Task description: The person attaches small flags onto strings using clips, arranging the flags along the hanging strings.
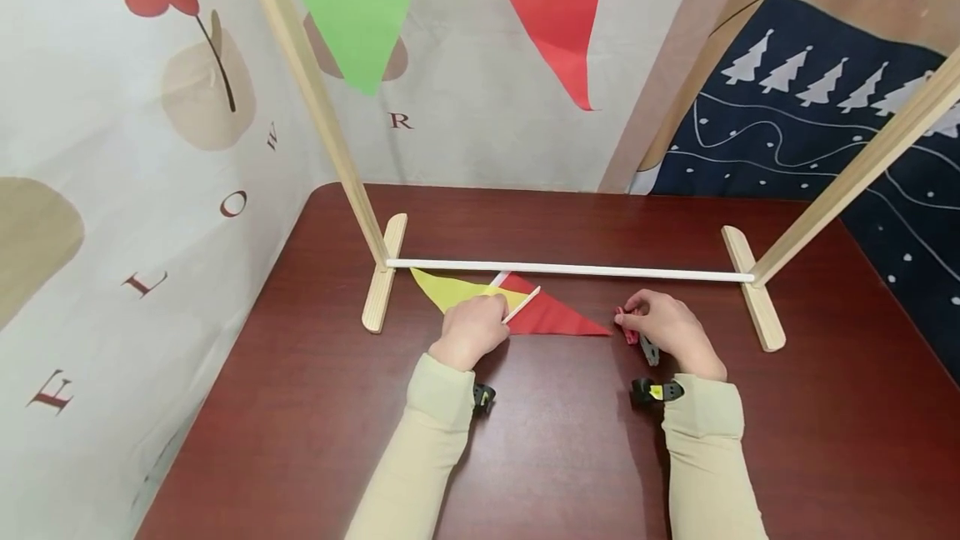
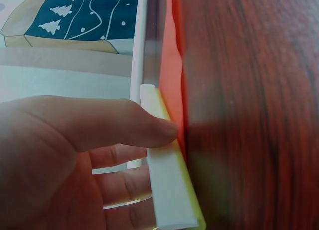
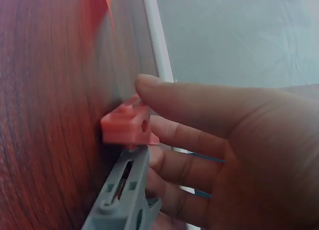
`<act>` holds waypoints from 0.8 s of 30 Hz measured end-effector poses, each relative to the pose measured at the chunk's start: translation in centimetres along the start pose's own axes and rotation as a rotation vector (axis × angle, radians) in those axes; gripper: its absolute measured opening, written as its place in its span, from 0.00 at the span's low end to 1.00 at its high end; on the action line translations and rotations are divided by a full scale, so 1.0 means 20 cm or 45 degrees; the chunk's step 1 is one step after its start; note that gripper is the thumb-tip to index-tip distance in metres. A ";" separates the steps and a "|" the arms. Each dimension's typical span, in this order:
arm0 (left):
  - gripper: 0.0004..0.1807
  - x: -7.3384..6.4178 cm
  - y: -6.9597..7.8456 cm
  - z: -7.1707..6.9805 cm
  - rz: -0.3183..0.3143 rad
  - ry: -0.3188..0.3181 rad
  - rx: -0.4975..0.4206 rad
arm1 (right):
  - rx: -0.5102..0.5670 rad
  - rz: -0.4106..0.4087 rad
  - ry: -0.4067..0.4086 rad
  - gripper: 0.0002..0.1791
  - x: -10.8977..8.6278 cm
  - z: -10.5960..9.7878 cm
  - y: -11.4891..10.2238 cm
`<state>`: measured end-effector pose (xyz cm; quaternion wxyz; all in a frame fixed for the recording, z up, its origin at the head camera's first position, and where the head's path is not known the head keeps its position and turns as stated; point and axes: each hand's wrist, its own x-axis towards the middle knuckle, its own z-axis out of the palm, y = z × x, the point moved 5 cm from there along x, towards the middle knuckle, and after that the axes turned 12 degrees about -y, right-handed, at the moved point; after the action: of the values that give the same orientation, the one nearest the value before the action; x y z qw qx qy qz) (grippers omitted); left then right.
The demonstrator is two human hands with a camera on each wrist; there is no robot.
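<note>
Lying on the tabletop (image 1: 570,440) just before the rack's white rail (image 1: 570,270), the yellow pennant (image 1: 457,292) is pinched at its white edge by the left hand (image 1: 468,332); beside it (right of the red pennant (image 1: 555,317)) the right hand (image 1: 667,327) fingers grasp a red clothespin (image 3: 127,124), a grey clothespin (image 3: 122,195) touching them.

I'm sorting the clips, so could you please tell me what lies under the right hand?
Under the right hand lie a red clip, pinched by thumb and fingers, and a grey clip beside it on the table. Whether the palm covers more cannot be seen.
</note>
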<state>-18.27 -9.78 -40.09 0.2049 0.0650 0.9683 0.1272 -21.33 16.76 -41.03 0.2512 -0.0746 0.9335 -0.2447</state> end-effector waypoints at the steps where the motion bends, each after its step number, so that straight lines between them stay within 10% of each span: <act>1: 0.05 -0.01 0.00 0.00 0.011 -0.005 -0.010 | 0.002 0.002 0.005 0.20 0.00 0.00 0.00; 24: 0.04 -0.03 -0.03 -0.01 0.062 -0.098 -0.027 | -0.031 -0.034 0.101 0.18 -0.02 -0.03 0.01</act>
<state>-17.73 -10.41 -39.87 0.2397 0.0913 0.9564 0.1398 -21.36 17.33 -40.48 0.2096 -0.0804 0.9446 -0.2393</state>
